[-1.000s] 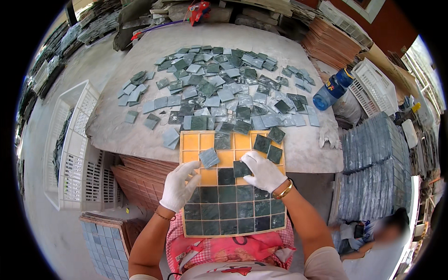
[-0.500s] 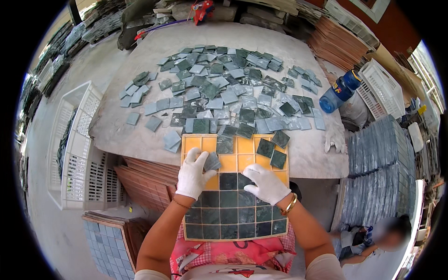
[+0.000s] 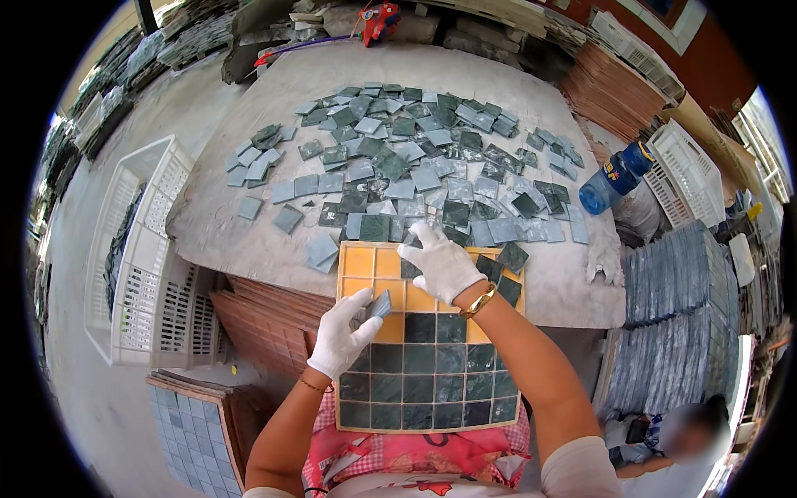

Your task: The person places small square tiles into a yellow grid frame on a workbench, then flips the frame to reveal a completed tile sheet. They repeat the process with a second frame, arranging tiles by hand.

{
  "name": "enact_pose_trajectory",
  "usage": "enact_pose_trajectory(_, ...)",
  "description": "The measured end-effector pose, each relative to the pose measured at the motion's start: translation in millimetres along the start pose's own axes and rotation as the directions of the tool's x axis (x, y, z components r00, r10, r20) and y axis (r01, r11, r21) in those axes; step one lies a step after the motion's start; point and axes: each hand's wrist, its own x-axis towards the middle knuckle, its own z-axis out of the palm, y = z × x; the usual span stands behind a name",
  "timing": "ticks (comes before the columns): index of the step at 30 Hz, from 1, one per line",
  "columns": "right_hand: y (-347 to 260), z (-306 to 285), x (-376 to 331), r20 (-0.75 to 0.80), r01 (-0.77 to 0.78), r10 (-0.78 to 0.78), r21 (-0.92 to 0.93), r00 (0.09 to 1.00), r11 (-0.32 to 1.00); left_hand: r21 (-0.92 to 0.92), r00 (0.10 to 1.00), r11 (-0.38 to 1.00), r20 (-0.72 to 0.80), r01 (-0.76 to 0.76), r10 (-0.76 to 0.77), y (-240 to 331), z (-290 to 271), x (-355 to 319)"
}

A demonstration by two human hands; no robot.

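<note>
A yellow grid tray (image 3: 358,262) with pale dividers rests across my lap and the table's near edge. Square dark green tiles (image 3: 419,359) fill its nearer rows, and two more sit in the row beyond them. My left hand (image 3: 338,335), in a white glove, pinches a grey tile (image 3: 381,305) tilted above the tray's left side. The gloved right hand (image 3: 447,266) reaches over the far part of the tray, its finger and thumb closed around the edge of a dark green tile (image 3: 410,270), partly hidden. Loose dark tiles (image 3: 489,267) lie at the tray's far right corner.
Many loose green and grey tiles (image 3: 386,162) cover the pale table (image 3: 241,83). A blue bottle (image 3: 616,178) stands at its right. White crates (image 3: 154,257) and brown panels (image 3: 266,324) are on the left; stacked tiles (image 3: 677,315) and a seated person (image 3: 664,440) are on the right.
My right hand has moved from the tray's middle row to its far edge, uncovering a dark tile set there. My left hand has come slightly nearer with the grey tile. The view has shifted slightly.
</note>
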Motion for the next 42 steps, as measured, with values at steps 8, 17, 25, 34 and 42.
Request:
enact_pose_trajectory(8, -8, -8, -25, -0.288, 0.002, 0.04, 0.145, 0.957, 0.989, -0.352, 0.945, 0.877, 0.14, 0.327, -0.297, -7, -17, -4)
enact_pose_trajectory(17, 11, -24, -100, -0.113, -0.219, 0.254, 0.26, 0.96, 0.941, 0.49, 0.959, 0.845, -0.06, -0.213, 0.276, -13, 6, -4)
enact_pose_trajectory(25, -8, -4, -75, 0.009, -0.365, 0.368, 0.138, 0.93, 0.921, 0.659, 0.947, 0.692, 0.102, -0.294, 0.304, -14, 7, -13)
enact_pose_trajectory(34, 29, -19, -149, 0.118, -0.247, 0.223, 0.262, 0.968, 0.933, 0.521, 0.973, 0.827, 0.198, -0.21, 0.123, -10, 1, -5)
enact_pose_trajectory(42, 12, -4, -148, 0.058, -0.271, 0.265, 0.269, 0.962, 0.924, 0.619, 0.924, 0.686, 0.252, -0.382, 0.287, -5, 4, -8)
